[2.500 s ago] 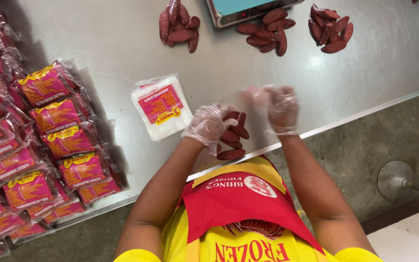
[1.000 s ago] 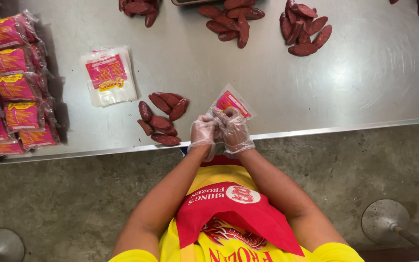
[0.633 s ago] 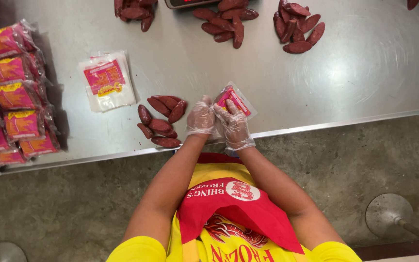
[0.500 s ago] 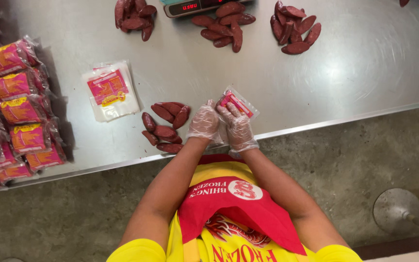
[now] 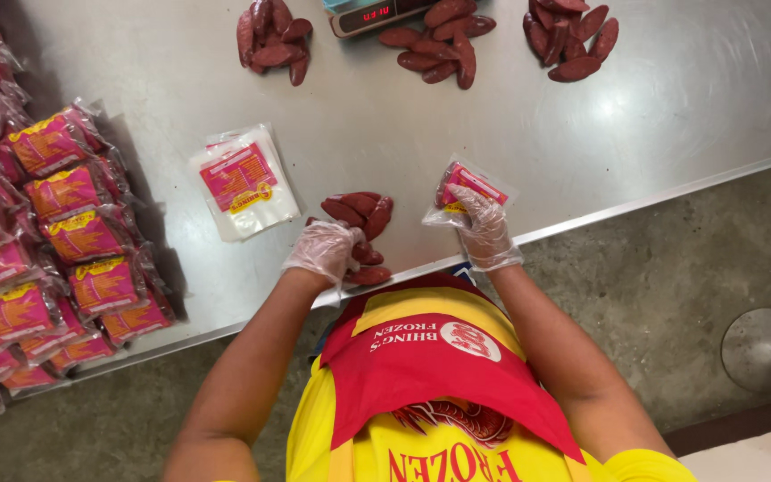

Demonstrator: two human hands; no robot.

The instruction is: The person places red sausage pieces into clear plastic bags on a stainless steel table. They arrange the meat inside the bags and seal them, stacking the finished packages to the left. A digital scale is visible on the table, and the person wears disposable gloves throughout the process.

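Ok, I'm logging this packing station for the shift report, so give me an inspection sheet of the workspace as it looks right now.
Surface: steel table, bare patches shiny.
Job's things: small printed pouch; sausage pile near the table edge.
Clutter: three more sausage piles at the far side, stack of empty pouches, rows of filled packs, a scale partly in view.
Grippers: left hand, gloved, on the sausage pile; right hand, gloved, holds the pouch.
Cables: nothing seen.
Surroundings: concrete floor, round metal base.

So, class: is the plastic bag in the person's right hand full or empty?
Partly filled. The bag, held by the right hand, shows dark red sausage through the clear plastic at its upper left. How many pieces cannot be told.
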